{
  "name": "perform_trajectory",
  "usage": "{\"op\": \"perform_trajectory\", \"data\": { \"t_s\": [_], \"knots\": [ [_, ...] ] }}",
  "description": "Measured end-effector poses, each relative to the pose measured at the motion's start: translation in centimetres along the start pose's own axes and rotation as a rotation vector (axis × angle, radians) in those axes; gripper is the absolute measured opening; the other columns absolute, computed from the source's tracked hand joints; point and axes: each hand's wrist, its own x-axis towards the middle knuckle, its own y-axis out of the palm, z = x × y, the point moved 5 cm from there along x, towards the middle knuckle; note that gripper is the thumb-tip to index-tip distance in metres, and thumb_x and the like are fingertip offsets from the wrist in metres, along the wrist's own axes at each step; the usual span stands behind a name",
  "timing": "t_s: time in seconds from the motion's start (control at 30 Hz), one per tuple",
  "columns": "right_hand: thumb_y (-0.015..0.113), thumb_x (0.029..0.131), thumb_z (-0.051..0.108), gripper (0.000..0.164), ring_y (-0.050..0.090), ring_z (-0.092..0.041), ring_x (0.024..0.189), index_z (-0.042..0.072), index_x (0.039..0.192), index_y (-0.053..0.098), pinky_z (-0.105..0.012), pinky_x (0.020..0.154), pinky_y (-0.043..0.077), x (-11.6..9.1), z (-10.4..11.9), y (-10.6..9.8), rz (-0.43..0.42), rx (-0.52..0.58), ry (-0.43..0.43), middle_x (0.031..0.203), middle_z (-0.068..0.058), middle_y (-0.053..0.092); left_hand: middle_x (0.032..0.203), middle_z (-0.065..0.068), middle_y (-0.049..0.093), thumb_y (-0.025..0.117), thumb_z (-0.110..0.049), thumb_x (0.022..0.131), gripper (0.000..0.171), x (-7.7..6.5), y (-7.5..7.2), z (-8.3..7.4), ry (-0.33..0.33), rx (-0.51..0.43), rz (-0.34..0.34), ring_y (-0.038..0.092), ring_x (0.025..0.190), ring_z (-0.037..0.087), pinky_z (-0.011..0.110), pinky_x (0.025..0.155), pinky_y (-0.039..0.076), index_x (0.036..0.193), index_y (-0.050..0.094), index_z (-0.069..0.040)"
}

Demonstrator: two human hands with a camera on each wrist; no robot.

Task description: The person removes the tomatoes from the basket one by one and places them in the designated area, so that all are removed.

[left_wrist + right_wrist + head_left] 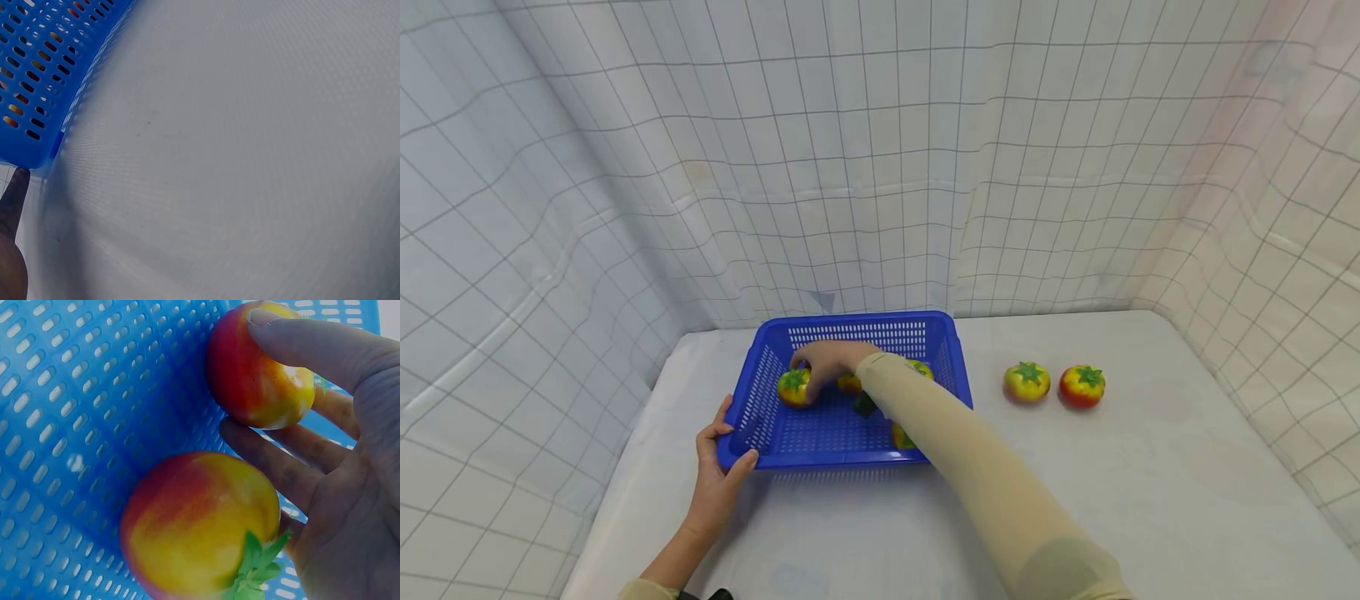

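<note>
The tomato (793, 387) lay inside the blue basket (850, 333), near its far left corner, stem leaves upward in the head view. The right hand (829, 360) reached into the basket from the near right, with the tomato just to the left of its palm and touching the fingers. In the right wrist view the fingers (294, 459) were spread and nearly straight between this tomato (200, 525) and a second tomato (261, 365), the thumb lying on the second one; the grip was apart, not closed round either fruit. The round tomato showed no long axis worth naming. The left hand (718, 467) gripped the basket's near left corner, thumb over the rim. More tomatoes lay half hidden under the right forearm. Two other tomatoes (1027, 382) sat well apart on the counter (1150, 500), right of the basket.
</note>
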Motion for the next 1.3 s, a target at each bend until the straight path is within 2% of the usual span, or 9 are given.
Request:
{"op": "perform_trajectory", "data": {
  "t_s": [0.33, 0.73, 1.03, 1.3],
  "knots": [
    [0.082, 0.087, 0.026, 0.063, 0.054, -0.016, 0.111, 0.023, 0.144, 0.055, -0.040, 0.098, 0.048, -0.5, 0.7, 0.3, 0.004, -0.031, -0.009, 0.128, 0.001, 0.059, 0.170, -0.011, 0.007, 0.057, -0.005, 0.101, 0.048, -0.1, 0.2, 0.2, 0.015, -0.023, -0.002, 0.010, 0.153, 0.038, 0.008, 0.101, 0.035, 0.130, 0.022, -0.017],
    [0.083, 0.087, 0.024, 0.064, 0.054, -0.016, 0.111, 0.026, 0.144, 0.056, -0.041, 0.101, 0.047, -0.6, 0.8, 0.7, 0.011, -0.012, -0.003, 0.128, 0.003, 0.059, 0.170, -0.009, 0.008, 0.057, -0.004, 0.100, 0.046, -0.1, 0.3, 0.3, 0.031, -0.031, -0.005, 0.010, 0.153, 0.035, 0.008, 0.101, 0.034, 0.129, 0.023, -0.017],
    [0.082, 0.086, 0.025, 0.066, 0.053, -0.015, 0.114, 0.028, 0.145, 0.054, -0.040, 0.099, 0.047, -1.6, 1.2, -1.0, -0.018, -0.011, -0.070, 0.132, 0.003, 0.058, 0.170, -0.009, 0.009, 0.055, -0.002, 0.101, 0.045, 0.1, 0.0, 0.0, 0.049, -0.021, -0.002, 0.009, 0.153, 0.032, 0.008, 0.103, 0.032, 0.128, 0.023, -0.018],
    [0.079, 0.088, 0.027, 0.069, 0.051, -0.016, 0.121, 0.029, 0.150, 0.049, -0.042, 0.104, 0.044, -3.3, 1.5, -2.6, 0.007, 0.044, -0.155, 0.144, 0.000, 0.051, 0.171, -0.008, 0.007, 0.055, -0.003, 0.101, 0.045, -0.1, -0.2, 0.1, 0.045, 0.000, -0.001, 0.009, 0.154, 0.032, 0.008, 0.103, 0.032, 0.129, 0.023, -0.019]
  ]
}}
